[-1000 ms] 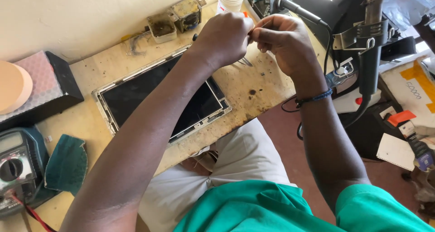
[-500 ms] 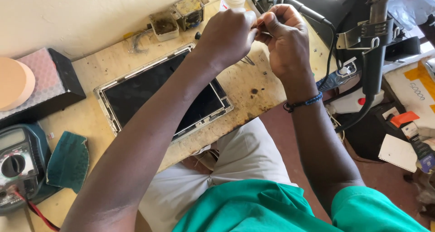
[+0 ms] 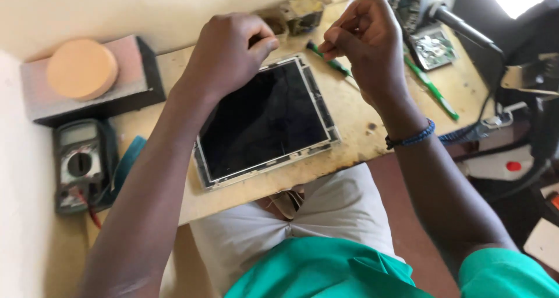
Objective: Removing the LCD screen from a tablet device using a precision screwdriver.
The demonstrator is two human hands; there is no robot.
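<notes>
Tablet's (image 3: 265,120) far corner behind left hand (image 3: 230,56)

The tabletop (image 3: 355,129) is pale wood, matt, scuffed and stained dark near its front edge. At the centre of the frame the tablet screen (image 3: 265,120) shows glossy black glass inside a thin silvery frame, probably metal. The multimeter (image 3: 78,164) at the left has a dull grey plastic casing. At the upper left, the dark block (image 3: 140,82) looks matt, topped by a smooth peach-coloured disc (image 3: 81,69). The screwdriver (image 3: 431,88) at the upper right has a shiny green plastic handle.
</notes>
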